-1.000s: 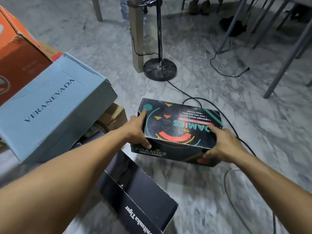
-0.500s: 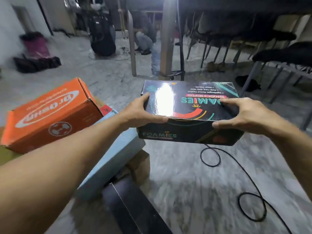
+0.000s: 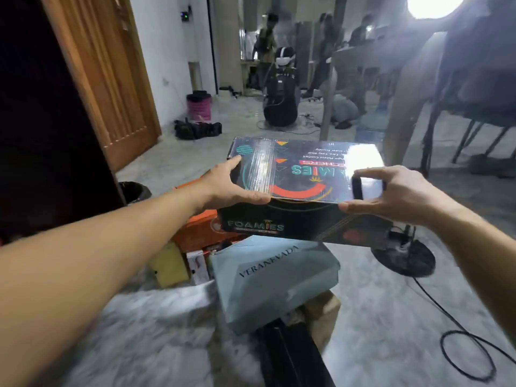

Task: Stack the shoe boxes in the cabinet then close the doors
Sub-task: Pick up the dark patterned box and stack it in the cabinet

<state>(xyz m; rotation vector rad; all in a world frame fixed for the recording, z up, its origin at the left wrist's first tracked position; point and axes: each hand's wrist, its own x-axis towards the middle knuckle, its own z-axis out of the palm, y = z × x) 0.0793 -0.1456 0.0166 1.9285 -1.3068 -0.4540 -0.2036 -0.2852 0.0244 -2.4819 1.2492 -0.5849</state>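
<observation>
Both hands clamp the Foamies box (image 3: 301, 188) in mid-air. Your left hand (image 3: 223, 188) grips one end, right hand (image 3: 391, 194) the other, fingers curled over the lid.

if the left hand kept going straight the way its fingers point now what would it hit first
The left hand grips the left end of the Foamies box, fingers pointing forward and slightly right. Beyond it the floor looks free until the seated person in dark clothes far back, though depth is hard to judge.
</observation>
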